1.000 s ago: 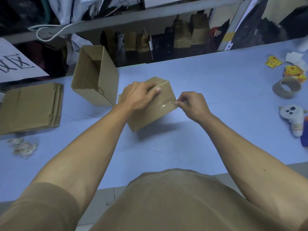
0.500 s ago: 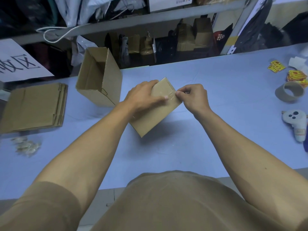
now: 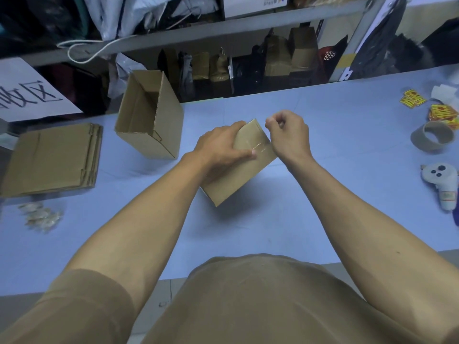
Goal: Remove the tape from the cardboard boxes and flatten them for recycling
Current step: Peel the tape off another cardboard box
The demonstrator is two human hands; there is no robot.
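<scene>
A small closed cardboard box (image 3: 238,180) stands tilted on the blue table (image 3: 323,219), one corner down. My left hand (image 3: 221,147) grips its top, thumb pressed beside a strip of clear tape (image 3: 259,146). My right hand (image 3: 288,135) is pinched at the box's far right edge, fingers closed on the tape's end, which is too thin to see well. An open empty box (image 3: 151,120) lies on its side to the left. A stack of flattened boxes (image 3: 52,160) sits at the far left.
Balled-up clear tape (image 3: 41,216) lies near the left front. At the right are an empty tape core (image 3: 432,136), yellow stickers (image 3: 413,99), and a white controller (image 3: 440,180). Shelves with clutter run behind the table's far edge.
The box has been tipped steeper and turned. My right hand has moved up and away along the box's edge, pulling at the tape. My left hand stays on top.
</scene>
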